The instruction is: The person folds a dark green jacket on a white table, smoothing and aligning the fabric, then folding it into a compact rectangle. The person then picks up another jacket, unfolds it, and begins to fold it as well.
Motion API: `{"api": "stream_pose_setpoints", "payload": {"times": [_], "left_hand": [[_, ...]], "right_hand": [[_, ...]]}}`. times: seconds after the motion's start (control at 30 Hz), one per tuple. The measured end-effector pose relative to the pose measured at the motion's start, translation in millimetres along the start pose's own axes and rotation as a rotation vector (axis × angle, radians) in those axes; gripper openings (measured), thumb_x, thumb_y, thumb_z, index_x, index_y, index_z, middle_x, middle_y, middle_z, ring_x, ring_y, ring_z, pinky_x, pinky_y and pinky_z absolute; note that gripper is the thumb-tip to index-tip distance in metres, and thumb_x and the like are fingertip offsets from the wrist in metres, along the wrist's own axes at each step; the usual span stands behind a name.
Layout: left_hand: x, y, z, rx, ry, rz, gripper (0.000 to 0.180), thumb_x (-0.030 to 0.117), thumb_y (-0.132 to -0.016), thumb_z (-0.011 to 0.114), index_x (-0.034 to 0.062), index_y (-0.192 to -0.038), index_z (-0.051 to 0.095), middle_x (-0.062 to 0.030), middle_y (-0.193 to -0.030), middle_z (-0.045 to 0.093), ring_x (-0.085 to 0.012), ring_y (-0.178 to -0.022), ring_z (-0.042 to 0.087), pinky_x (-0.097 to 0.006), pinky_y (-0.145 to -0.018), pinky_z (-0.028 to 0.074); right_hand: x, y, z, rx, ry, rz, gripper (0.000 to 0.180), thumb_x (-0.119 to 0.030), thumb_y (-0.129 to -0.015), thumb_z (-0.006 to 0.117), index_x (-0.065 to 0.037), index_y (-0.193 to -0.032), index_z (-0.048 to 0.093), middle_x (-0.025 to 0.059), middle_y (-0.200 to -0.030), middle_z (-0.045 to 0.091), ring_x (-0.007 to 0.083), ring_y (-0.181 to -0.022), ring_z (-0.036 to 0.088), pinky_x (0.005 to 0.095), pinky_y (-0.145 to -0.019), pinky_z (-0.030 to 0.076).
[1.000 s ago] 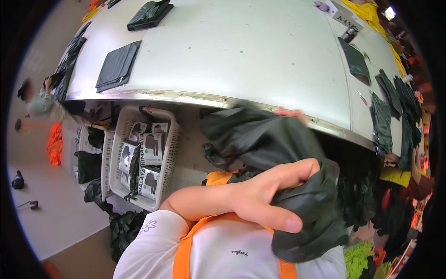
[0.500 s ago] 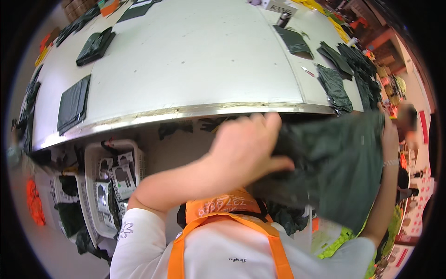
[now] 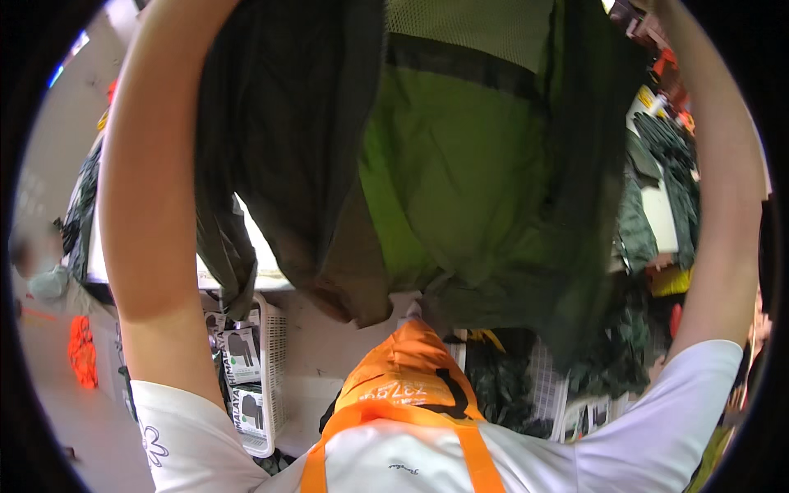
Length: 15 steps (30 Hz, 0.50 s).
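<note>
A dark green jacket (image 3: pixel 288 148) hangs spread out in front of me, its lighter green inside (image 3: pixel 468 164) facing me and a mesh lining (image 3: pixel 468 29) near the top. Both my arms reach up along its sides, the left forearm (image 3: pixel 156 181) and the right forearm (image 3: pixel 723 164). My hands lie past the upper edge of the picture, so their grip on the cloth is hidden. The jacket's lower hem falls loosely just beyond my orange apron (image 3: pixel 403 370).
Behind the jacket shows a strip of white table (image 3: pixel 269 267). A white basket (image 3: pixel 278 370) with packaged goods stands at the lower left. Dark garments (image 3: pixel 678 177) lie at the right, and more dark green cloth (image 3: pixel 616 353) is below them. Something bright orange (image 3: pixel 82 352) sits far left.
The dark green garment, a folded-looking bundle at the right before, is now raised and spread out before me. Both arms have lifted, and my hands have left the picture at the top.
</note>
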<state>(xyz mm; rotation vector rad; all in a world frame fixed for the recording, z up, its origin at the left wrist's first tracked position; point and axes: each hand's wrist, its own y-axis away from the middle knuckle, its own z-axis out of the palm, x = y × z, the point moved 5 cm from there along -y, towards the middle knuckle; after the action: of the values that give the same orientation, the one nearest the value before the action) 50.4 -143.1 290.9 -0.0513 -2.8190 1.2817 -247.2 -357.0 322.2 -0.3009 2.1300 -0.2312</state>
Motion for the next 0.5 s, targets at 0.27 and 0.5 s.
{"api": "stream_pose_setpoints", "payload": {"times": [0.27, 0.5], "left_hand": [[-102, 40, 309, 0.207, -0.05, 0.104, 0.046, 0.025, -0.081, 0.062, 0.0025, -0.12, 0.052, -0.0163, -0.111, 0.059, -0.0339, -0.106, 0.054, -0.043, -0.09, 0.041], [-77, 393, 307, -0.794, 0.001, -0.41, 0.079, 0.043, -0.079, 0.064, 0.0098, -0.143, 0.031, -0.0165, -0.15, 0.022, -0.0399, -0.138, 0.017, -0.061, -0.107, 0.011]], "right_hand": [[274, -63, 275, -0.405, -0.582, -0.159, 0.047, -0.038, -0.093, 0.048, -0.007, -0.128, 0.043, 0.0126, -0.132, 0.049, 0.0253, -0.123, 0.045, 0.0378, -0.098, 0.04], [338, 258, 355, -0.669, 0.352, -0.041, 0.077, -0.028, -0.081, 0.065, -0.008, -0.144, 0.026, 0.0246, -0.15, 0.013, 0.045, -0.138, 0.011, 0.0579, -0.109, 0.011]]}}
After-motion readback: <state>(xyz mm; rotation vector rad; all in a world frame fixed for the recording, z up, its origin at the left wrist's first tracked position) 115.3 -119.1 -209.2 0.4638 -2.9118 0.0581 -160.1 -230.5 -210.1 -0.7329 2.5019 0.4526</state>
